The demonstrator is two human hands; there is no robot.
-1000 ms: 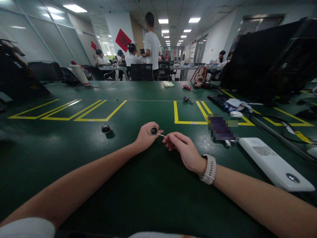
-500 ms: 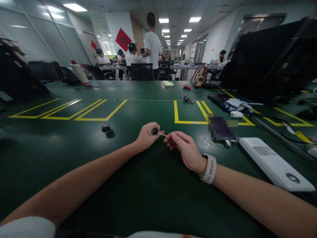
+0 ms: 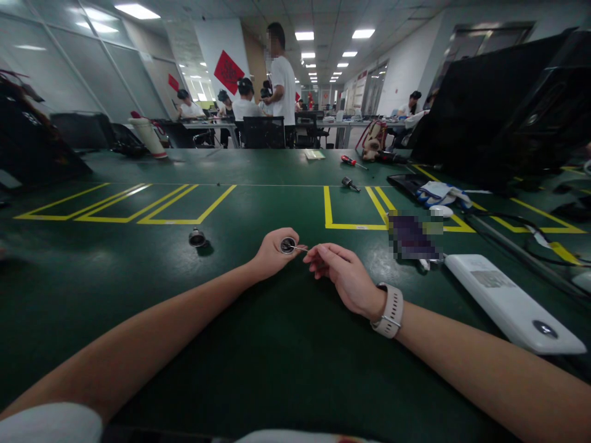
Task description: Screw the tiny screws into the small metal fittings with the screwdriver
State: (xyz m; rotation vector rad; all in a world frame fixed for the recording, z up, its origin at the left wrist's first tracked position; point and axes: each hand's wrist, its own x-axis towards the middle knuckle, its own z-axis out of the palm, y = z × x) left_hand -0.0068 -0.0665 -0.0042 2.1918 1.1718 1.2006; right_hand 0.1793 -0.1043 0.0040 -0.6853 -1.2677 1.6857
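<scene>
My left hand is wrapped round a small round metal part, its open, dark-centred end turned toward me. My right hand pinches a thin metal rod whose far tip reaches into that open end; the rest of the rod is hidden by the fingers, so its exact kind does not show. To the left, apart from both hands, a short metal cylinder fitting rests on the green tabletop.
Farther back lie a metal fitting with a shaft and a red-handled screwdriver. On the right are a white power bank, a blurred dark phone-like object, gloves and cables. A tumbler stands back left.
The rod's visible part looks slightly shorter, with my right hand a touch closer to the metal part. My left hand keeps its hold.
</scene>
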